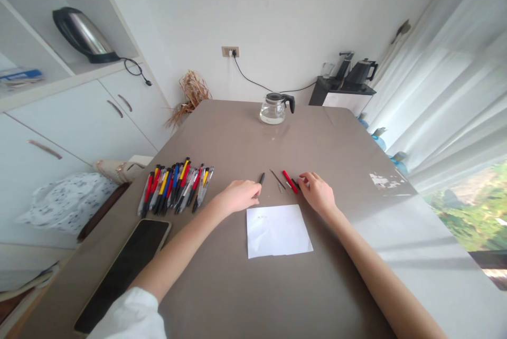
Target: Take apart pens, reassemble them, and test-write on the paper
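Observation:
My left hand [241, 194] is closed on a dark pen part [262, 178], which sticks out past the fingertips above the paper's top edge. My right hand [316, 191] rests on the table with bent fingers at a small black pen part [295, 183], partly hidden by them. Just left of it lies a red pen barrel [289, 181]. Between the hands are a thin dark refill [277, 179] and tiny pieces too small to name. A white sheet of paper [278, 231] with faint marks near its top lies in front of them.
Several pens [174, 186] in red, yellow, blue and clear lie in a group at the left. Nearer me is a phone [124, 275]. A glass pot [273, 109] with a black handle stands at the table's far side. White curtains [447, 64] hang at the right.

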Tool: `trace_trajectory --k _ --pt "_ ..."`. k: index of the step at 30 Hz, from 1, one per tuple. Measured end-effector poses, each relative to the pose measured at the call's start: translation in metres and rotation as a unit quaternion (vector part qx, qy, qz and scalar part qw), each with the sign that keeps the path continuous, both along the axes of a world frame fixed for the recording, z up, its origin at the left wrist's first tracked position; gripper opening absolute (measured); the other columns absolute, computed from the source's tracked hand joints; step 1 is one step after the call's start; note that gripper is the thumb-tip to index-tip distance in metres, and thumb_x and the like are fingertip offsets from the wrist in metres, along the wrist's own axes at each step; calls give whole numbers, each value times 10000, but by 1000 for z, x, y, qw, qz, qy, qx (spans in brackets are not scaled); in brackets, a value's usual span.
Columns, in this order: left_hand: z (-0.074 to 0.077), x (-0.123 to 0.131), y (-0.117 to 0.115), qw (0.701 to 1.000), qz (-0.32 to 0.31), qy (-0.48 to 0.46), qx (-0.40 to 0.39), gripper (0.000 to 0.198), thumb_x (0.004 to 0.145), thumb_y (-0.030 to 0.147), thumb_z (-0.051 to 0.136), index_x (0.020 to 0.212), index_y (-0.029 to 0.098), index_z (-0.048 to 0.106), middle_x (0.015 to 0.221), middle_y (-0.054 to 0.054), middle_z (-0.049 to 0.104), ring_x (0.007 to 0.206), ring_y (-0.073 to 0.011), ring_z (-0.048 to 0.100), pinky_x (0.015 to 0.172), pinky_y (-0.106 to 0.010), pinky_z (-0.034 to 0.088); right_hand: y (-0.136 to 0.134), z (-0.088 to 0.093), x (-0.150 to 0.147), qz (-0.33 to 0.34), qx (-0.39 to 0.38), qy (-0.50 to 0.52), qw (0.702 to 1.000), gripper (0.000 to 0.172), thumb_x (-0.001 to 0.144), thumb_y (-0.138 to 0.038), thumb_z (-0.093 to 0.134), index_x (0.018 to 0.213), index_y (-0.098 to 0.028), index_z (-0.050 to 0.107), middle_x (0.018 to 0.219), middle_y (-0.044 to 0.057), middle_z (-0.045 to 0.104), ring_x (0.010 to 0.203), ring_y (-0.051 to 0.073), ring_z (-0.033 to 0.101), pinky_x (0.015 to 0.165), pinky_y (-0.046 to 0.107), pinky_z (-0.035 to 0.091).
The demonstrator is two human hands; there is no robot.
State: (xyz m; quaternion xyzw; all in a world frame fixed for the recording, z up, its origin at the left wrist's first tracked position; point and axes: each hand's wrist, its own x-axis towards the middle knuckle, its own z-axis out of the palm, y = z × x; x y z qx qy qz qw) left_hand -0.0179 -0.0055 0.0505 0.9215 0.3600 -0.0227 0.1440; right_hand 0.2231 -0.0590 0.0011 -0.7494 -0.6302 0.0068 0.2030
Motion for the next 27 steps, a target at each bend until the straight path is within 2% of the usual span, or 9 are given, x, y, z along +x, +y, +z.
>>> trace_trajectory --k 4,8,16,19,22,27 --pt "-11 9 -3 1000 18 8 13 130 761 243 447 760 187 564 815 -47 607 732 -168 563 647 -258 390 2 -1 -1 1 -55 7 998 307 802 -434 384 962 -225 542 907 40 558 742 137 542 556 228 357" --pt "-16 20 -1 999 24 -6 29 167 785 263 420 785 174 562 820 -75 604 729 -187 573 648 -282 404 2 -2 -4 4 -57 1 998 311 782 -456 407 952 -232 540 892 34 549 754 142 541 553 228 352" --pt "-23 57 16 993 82 -13 88 194 812 256 371 850 160 535 867 -94 594 799 -208 570 687 -312 414 1 -2 -3 2 -49 12 999 278 811 -409 369 930 -235 550 881 29 550 725 132 539 549 224 340" --pt "-21 54 21 992 100 -32 72 232 810 339 379 844 172 536 872 -81 598 785 -193 568 669 -290 416 3 -1 0 5 -52 28 998 274 811 -393 373 933 -226 552 883 35 557 709 128 534 551 221 339" --pt "-19 41 25 987 133 -50 70 285 819 391 339 860 184 531 868 -71 605 778 -185 566 652 -282 416 6 1 8 12 -68 51 996 274 799 -384 388 927 -208 553 846 38 572 691 130 530 567 222 342" --pt "-20 24 23 980 190 -9 54 407 793 489 319 841 165 560 815 -97 619 760 -212 578 636 -299 422 10 4 19 33 -136 65 988 231 741 -362 467 855 -193 574 752 33 582 671 138 530 560 214 334"
